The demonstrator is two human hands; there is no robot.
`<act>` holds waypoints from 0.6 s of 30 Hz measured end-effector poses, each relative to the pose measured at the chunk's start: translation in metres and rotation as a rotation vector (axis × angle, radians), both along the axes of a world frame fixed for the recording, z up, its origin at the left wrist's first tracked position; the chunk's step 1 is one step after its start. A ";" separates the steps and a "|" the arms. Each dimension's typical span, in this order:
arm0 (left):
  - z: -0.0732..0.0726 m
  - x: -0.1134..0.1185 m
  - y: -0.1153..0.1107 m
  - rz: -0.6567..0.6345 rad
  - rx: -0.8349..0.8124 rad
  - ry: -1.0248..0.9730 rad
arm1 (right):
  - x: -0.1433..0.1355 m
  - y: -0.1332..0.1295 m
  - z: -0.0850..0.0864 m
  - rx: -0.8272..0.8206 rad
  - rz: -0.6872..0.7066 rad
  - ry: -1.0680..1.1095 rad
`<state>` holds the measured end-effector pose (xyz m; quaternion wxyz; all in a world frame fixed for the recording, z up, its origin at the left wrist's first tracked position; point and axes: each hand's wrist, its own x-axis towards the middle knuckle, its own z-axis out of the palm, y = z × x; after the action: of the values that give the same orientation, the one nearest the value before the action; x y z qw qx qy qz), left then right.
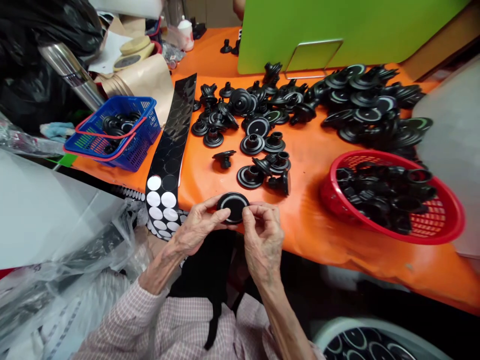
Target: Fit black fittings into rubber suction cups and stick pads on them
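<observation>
- An orange-covered table (303, 220) fills the middle of a crowded room.
- A green board (375, 30) stands upright along the table's far edge, a wire stand (314, 42) at its foot.
- A spread of black parts (257, 127), many with ringed discs and stubby necks, lies from the table's middle to its far right corner, tipped every way.
- The red basket (332, 202), filled with black hollow pieces (386, 192), sits toward the right end, near the front edge.
- The blue basket (140, 152), with black parts inside, is at the left end.
- A black strip (175, 125) of round shapes runs front to back beside it and droops over the front edge, white circles (168, 200) showing at its near end.
- The left hand (195, 227) is partly closed, thumb over and fingers beneath the black disc's left rim.
- The right hand (264, 235) is nearly closed, thumb and forefinger pinched at the right rim, other fingers curled.
- The black disc (237, 210) is held at the table's front edge, left of the middle; its flat, pale-ringed face points up toward the wearer, its outline round rather than long.
</observation>
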<state>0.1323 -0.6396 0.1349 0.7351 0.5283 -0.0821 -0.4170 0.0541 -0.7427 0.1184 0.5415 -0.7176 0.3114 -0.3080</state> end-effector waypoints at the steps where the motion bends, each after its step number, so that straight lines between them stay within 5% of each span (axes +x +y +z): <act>1: 0.000 0.000 0.000 0.015 0.006 0.001 | 0.001 0.001 -0.001 -0.036 -0.005 -0.001; 7: -0.001 -0.005 -0.001 0.092 0.051 0.009 | 0.002 0.011 -0.010 -0.230 -0.015 -0.022; 11: 0.003 -0.006 0.002 0.094 0.070 0.008 | -0.002 0.013 -0.013 -0.119 -0.029 0.003; 14: 0.012 0.007 0.004 0.091 0.066 0.094 | -0.005 -0.005 -0.007 -0.091 0.044 0.045; 18: 0.025 0.046 -0.004 0.205 0.210 0.021 | 0.003 -0.054 -0.003 -0.447 -0.075 0.115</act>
<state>0.1785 -0.6434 0.1599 0.7151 0.6036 0.0242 -0.3518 0.0566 -0.7962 0.1156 0.3386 -0.8240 0.2924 -0.3477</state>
